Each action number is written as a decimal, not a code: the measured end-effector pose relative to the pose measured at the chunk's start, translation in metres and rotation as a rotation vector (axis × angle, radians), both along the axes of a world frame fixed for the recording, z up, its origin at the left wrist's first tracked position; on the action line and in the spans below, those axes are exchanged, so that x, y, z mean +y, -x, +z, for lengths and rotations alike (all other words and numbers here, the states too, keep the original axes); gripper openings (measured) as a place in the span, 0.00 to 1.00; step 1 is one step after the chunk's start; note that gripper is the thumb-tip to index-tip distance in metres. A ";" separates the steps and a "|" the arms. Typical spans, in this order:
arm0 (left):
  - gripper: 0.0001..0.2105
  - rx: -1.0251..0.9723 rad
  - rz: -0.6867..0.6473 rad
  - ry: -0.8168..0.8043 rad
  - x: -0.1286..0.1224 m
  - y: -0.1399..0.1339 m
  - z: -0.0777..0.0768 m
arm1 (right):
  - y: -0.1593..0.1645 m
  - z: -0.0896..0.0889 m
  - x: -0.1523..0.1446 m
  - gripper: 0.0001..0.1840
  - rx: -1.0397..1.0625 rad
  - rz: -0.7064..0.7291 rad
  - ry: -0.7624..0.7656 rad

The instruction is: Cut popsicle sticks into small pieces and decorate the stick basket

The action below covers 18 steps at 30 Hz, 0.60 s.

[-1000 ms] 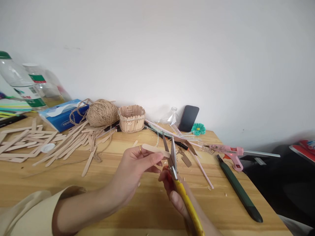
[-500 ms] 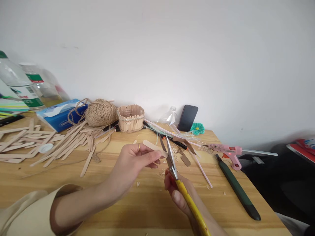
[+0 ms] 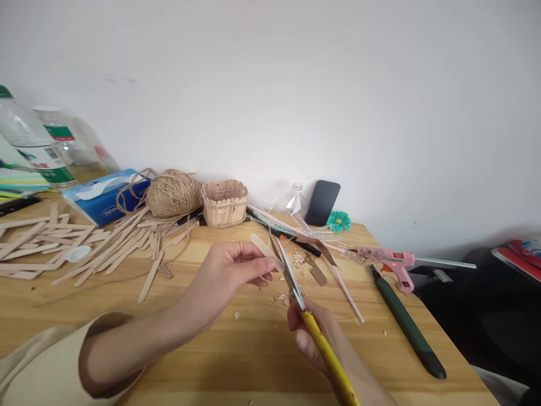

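Between the thumb and fingers of my left hand is a wooden craft stick, its rounded end pointing up and left. My right hand grips yellow-handled scissors with the blades pointing up and away from me. The stick's near end lies at the scissor blades, which are nearly closed around it; whether they have cut through I cannot tell. Small wood scraps lie on the wooden table below the hands.
Behind my hands stand a small craft-stick basket, a ball of twine and a phone. Loose craft sticks spread at left beside a tissue pack. At right lie a pink glue gun and a dark green cutter.
The scissor blades have closed further on the stick. My left hand has shifted slightly up, and the stick is tilted more steeply.
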<state>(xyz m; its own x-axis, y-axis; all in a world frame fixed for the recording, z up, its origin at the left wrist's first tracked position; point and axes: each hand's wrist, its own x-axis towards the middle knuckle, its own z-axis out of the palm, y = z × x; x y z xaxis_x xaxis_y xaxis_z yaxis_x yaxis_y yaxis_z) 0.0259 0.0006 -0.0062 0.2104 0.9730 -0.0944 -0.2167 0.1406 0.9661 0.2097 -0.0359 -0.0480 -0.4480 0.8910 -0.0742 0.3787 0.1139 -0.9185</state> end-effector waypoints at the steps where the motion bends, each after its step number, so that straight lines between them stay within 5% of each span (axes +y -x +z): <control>1: 0.04 0.009 -0.002 0.000 0.000 0.000 0.000 | 0.000 0.004 -0.001 0.32 -0.016 -0.001 0.015; 6: 0.05 0.061 0.007 -0.004 0.001 0.000 0.003 | 0.002 0.020 -0.007 0.30 -0.052 -0.036 0.061; 18: 0.04 0.062 0.024 -0.013 0.001 0.000 0.002 | 0.001 0.016 -0.005 0.30 -0.028 -0.012 0.045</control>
<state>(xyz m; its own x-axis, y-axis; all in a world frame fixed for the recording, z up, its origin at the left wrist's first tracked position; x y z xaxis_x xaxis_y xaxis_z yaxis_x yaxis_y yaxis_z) 0.0258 0.0011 -0.0038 0.1816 0.9789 -0.0939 -0.1596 0.1235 0.9794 0.2083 -0.0409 -0.0319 -0.4348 0.8916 -0.1268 0.4051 0.0679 -0.9118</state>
